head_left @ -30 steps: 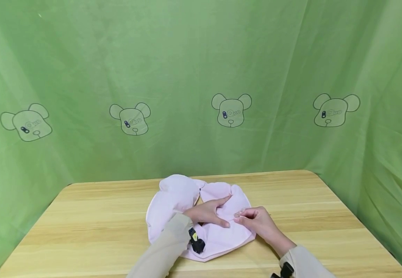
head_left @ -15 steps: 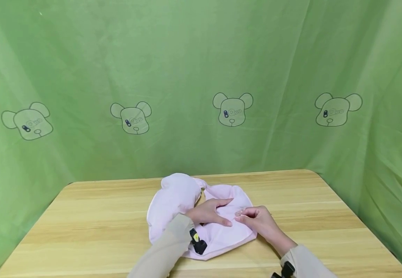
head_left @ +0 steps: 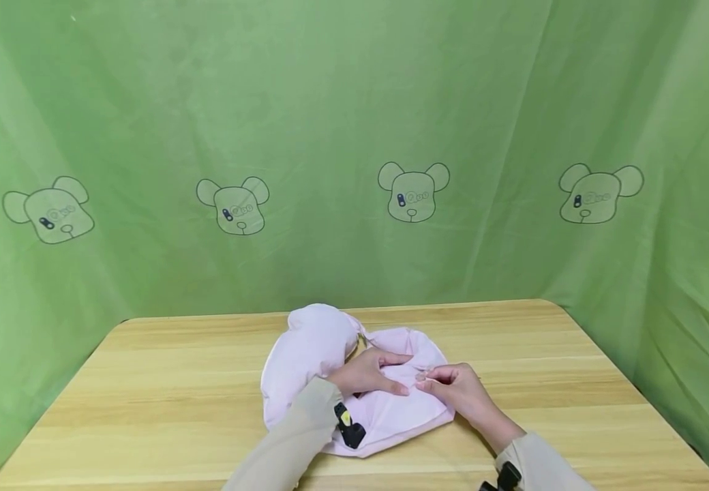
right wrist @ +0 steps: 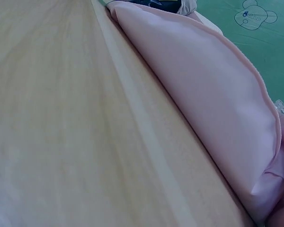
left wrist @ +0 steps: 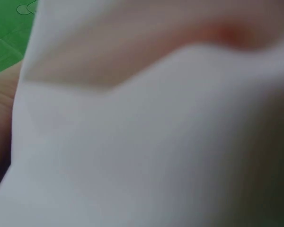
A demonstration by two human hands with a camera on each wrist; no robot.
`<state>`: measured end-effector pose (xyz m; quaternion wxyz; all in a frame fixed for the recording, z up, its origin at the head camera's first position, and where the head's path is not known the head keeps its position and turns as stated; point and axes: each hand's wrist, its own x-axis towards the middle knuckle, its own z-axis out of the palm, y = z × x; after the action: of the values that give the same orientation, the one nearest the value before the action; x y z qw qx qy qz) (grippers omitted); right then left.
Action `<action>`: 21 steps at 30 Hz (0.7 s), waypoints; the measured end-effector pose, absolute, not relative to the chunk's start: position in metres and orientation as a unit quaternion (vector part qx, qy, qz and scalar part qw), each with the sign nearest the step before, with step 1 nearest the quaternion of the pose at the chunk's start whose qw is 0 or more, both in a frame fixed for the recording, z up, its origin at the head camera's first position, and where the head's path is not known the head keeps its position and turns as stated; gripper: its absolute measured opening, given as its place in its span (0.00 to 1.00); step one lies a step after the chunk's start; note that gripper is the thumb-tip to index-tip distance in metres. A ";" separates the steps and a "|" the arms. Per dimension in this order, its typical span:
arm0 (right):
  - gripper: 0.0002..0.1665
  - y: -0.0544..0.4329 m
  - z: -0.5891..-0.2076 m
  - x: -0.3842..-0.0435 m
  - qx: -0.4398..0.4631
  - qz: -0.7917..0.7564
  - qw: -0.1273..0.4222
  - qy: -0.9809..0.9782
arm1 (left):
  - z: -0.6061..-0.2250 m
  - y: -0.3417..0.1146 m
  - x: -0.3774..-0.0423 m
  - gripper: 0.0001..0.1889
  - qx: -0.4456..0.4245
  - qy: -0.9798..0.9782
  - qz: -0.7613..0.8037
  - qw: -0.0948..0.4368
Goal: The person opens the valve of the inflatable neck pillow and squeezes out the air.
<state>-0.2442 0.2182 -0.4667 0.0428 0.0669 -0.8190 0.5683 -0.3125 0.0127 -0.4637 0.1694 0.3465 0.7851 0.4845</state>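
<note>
A pale pink inflatable neck pillow [head_left: 308, 351] lies on the table, its left lobe puffed and its right part flatter and creased. My left hand [head_left: 367, 372] presses on the right part with thumb and fingers spread. Just right of it, my right hand [head_left: 455, 390] pinches a small clear plastic valve [head_left: 420, 377] between thumb and fingers. In the left wrist view the pillow's blurred pale fabric [left wrist: 109, 142] fills most of the picture. The right wrist view shows the pillow's pink side [right wrist: 203, 85] and seam, with clear plastic [right wrist: 280, 107] beside the fingers at the right edge.
The wooden table [head_left: 146, 389] extends on both sides of the pillow. A green curtain [head_left: 305, 102] printed with bear heads hangs behind it and along the sides. Black wrist cameras [head_left: 350, 429] sit at the cuffs of both beige sleeves.
The pillow's right part has sunk and creased more beneath my left hand, and its far edge has drawn in. Both hands keep nearly the same places, the right still pinching the valve.
</note>
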 end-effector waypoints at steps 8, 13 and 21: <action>0.08 0.218 -0.466 -0.244 0.067 0.571 0.047 -0.817 | -0.471 0.016 -0.318 0.27 0.359 0.781 0.489 0.147; 0.08 0.219 -0.467 -0.245 0.071 0.572 0.049 -0.816 | -0.470 0.015 -0.318 0.26 0.361 0.780 0.489 0.148; 0.09 0.219 -0.468 -0.245 0.071 0.570 0.048 -0.817 | -0.471 0.015 -0.316 0.23 0.340 0.792 0.487 0.143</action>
<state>-0.2453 0.2188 -0.4683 0.0479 0.0710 -0.8170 0.5702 -0.3161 0.0151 -0.4708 0.1428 0.3402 0.7917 0.4869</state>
